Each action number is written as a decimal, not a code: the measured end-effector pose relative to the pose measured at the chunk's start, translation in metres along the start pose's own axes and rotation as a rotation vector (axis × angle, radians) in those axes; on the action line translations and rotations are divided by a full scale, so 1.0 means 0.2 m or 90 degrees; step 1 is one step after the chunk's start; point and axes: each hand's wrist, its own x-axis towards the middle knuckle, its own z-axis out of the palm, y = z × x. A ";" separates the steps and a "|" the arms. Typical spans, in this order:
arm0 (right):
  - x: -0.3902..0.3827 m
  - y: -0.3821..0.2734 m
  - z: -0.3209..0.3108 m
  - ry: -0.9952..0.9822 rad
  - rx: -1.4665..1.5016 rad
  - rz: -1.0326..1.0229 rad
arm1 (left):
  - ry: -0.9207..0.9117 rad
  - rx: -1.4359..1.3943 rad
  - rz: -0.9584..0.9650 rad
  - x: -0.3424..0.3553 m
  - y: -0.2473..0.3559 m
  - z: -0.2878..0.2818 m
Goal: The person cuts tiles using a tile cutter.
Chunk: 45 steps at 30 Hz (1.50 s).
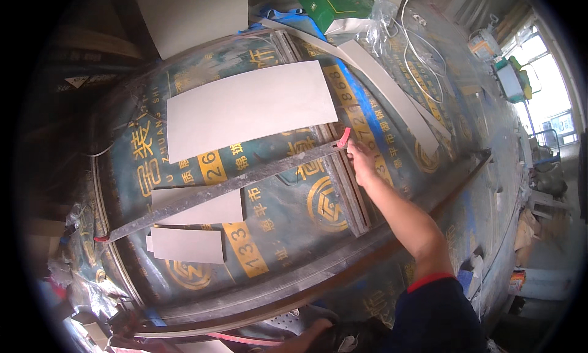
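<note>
My right hand (361,161) reaches in from the lower right, its fingers closed at the near-right end of a long grey metal bar (245,180). A red end piece (344,137) stands up beside my fingertips. The bar slants down to the left, where another red piece (101,238) marks its far end. Beyond the bar lies a large pale rectangular panel (251,108). The bar crosses over a smaller pale piece (208,207), with another small piece (188,244) just nearer. Bare skin (309,336) at the lower edge may belong to my left arm or hand; no fingers show clearly.
Green printed sheeting (288,212) covers the floor. A long metal rail (263,298) runs along the near side. Pale strips (392,96) lie at right, beside a white cable (422,77). A green box (334,9) and an upright pale panel (190,16) stand at the back.
</note>
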 end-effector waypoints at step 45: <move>-0.08 0.01 0.07 0.059 -0.403 -0.288 | -0.249 0.260 0.350 0.61 0.79 1.14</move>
